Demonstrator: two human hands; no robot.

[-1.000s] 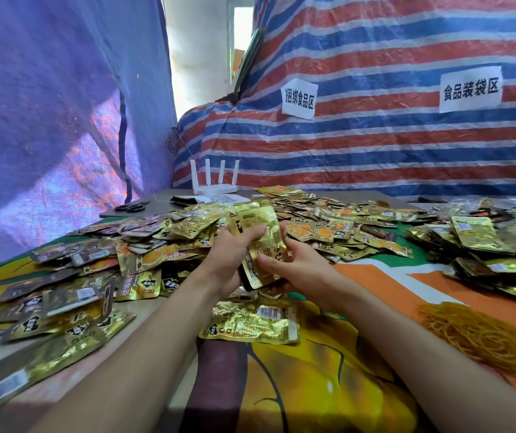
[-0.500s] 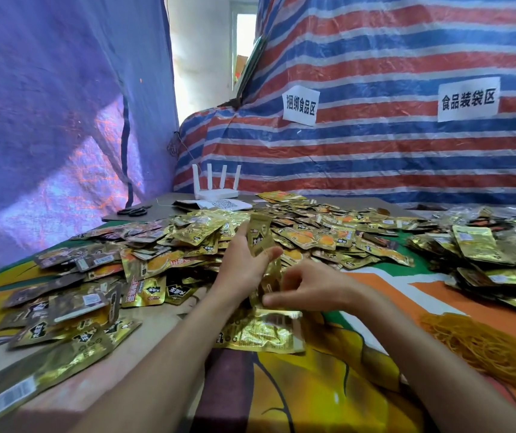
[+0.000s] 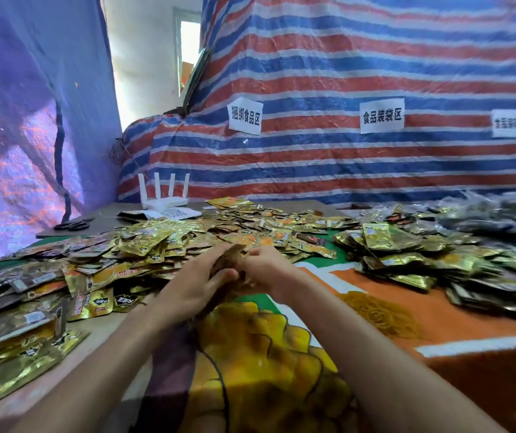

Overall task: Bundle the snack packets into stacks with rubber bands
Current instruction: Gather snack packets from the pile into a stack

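Head view, two hands, left hand [image 3: 192, 284] and right hand [image 3: 267, 270], fingers clasping one packet stack [image 3: 228, 260]

No sleeves are worn: both forearms are bared to the frame's edge. Left hand [image 3: 192, 287] and right hand [image 3: 269, 270] are ungloved (no rings or watch are seen).

Daylight is admitted through a bright, overexposed window opening [image 3: 188, 54] far above and beyond the left hand [image 3: 192, 284]. Glare is scattered on the foil snack packets [image 3: 144, 242] just left of that hand. Motion blur is seen on the right hand [image 3: 269, 268] and on everything far to its right. Straight lines are bowed at the edges by wide-angle distortion.
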